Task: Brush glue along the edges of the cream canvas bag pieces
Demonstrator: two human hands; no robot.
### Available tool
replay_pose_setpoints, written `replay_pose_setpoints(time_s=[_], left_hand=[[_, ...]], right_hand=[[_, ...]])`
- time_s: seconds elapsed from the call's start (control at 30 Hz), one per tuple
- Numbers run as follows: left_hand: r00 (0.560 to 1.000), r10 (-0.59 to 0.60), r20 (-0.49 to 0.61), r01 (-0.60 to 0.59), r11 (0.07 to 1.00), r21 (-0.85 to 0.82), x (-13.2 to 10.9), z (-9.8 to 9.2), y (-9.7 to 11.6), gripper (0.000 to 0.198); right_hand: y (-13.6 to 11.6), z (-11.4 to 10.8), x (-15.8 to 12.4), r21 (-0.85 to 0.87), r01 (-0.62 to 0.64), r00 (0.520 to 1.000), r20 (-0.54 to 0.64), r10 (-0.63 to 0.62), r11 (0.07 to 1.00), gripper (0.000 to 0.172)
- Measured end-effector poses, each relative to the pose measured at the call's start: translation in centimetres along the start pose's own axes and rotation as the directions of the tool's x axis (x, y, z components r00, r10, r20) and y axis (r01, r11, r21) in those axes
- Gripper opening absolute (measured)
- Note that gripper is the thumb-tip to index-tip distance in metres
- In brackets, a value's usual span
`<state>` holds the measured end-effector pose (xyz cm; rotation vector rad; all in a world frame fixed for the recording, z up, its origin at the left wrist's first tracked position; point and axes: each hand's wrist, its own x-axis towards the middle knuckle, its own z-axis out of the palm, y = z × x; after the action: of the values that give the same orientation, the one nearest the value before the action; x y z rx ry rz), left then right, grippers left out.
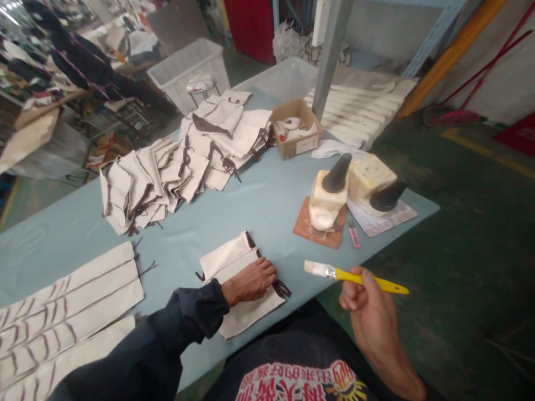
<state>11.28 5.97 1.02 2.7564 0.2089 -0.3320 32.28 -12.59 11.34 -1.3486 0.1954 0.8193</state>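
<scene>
Head view: your worktop (175, 248) is covered in smooth blue-green sheeting and runs diagonally across a workshop with a green floor (468, 239). Beyond its far edge, a translucent bin (188, 78) stands left of a grey post (332, 61); background at upper left is blurred. A heaped pile (163, 172) of cream pieces with dark ties lies along the far side, next to a cardboard box (298, 146). More cream strips (92, 292) lie flat at left. At right, a yellowed container (328, 195) with a dark cone sits on a brown mat (301, 225), pink snips (354, 235) just beside it.

Cloth (234, 269): near edge, in front of you; cream, flat, seamed across, dark trim and ties at its ends. Your left hand (249, 280) rests on it, fingers bent; cannot tell whether they grip. Your right hand (370, 301) pinches a brush (349, 276) between thumb and fingers: yellow handle, silvery ferrule, whitish bristles pointing left, clear of the cloth.
</scene>
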Motion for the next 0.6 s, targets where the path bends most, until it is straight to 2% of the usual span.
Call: replay_pose_setpoints(time_s=[0.1, 0.37, 0.5, 0.6], left_hand=[[0.998, 0.051, 0.031, -0.051, 0.999, -0.009, 0.7, 0.6, 0.8, 0.010], [0.999, -0.051, 0.019, 0.052, 0.997, -0.060, -0.4, 0.1, -0.7, 0.015], [0.998, -0.058, 0.007, 0.058, 0.989, -0.139, -2.1, -1.4, -1.3, 0.003], [0.991, -0.132, -0.031, 0.125, 0.977, -0.172, -4.1, -3.6, -1.8, 0.014]], right_hand=[[-0.1, 0.4, 0.0, -0.004, -0.003, 1.000, 0.013, 0.003, 1.000, 0.041], [0.3, 0.6, 0.2, 0.008, -0.011, 1.000, 0.025, 0.010, 1.000, 0.045], [0.4, 1.1, 0.3, 0.008, 0.006, 0.999, 0.040, -0.007, 1.000, 0.043], [0.6, 1.7, 0.3, -0.008, 0.018, 0.997, 0.074, -0.018, 1.000, 0.040]])
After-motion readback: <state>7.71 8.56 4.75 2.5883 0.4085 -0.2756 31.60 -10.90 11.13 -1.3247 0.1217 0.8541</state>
